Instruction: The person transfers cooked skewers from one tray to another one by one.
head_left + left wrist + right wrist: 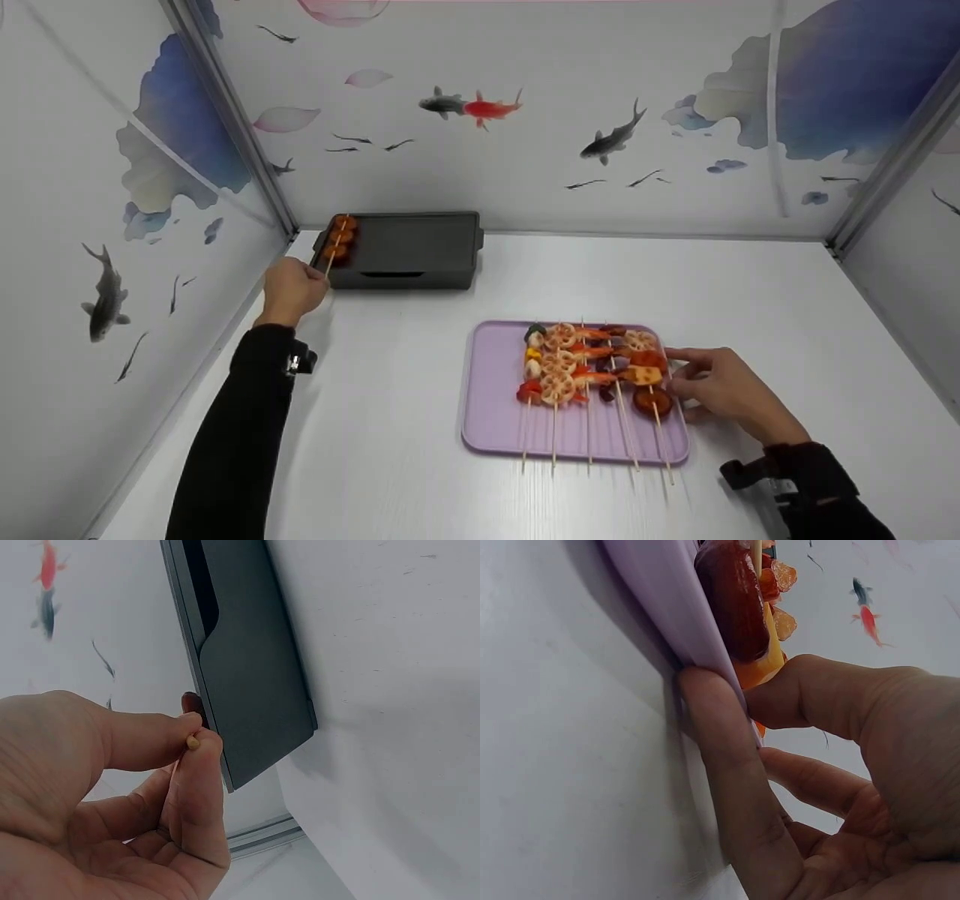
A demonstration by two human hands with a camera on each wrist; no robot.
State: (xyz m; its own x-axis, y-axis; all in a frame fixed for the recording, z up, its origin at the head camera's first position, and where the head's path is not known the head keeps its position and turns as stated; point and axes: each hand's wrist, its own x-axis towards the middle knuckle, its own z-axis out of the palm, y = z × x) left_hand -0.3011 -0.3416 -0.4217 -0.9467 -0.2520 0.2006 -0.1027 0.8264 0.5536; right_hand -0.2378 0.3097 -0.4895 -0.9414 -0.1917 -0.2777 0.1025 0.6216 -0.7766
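Observation:
My left hand (291, 291) pinches the bare end of a wooden skewer (331, 262) between thumb and index finger. Round brown glazed pieces (341, 238) on that skewer lie along the left side of a dark grey grill plate (420, 238). In the left wrist view only the stick's tip (193, 742) pokes out between the fingertips. At the right edge of a lilac tray (491, 390), my right hand (731, 394) grips the rim, thumb on the inner side and a finger outside and below. Several food skewers lie side by side on the tray, including lotus root slices (559, 388).
White wood-grain table (375, 420) under everything. Walls with painted fish (491, 110) close off the back and both sides, and the grill stands against the back wall at the left. Skewer sticks (666, 450) overhang the tray's near edge.

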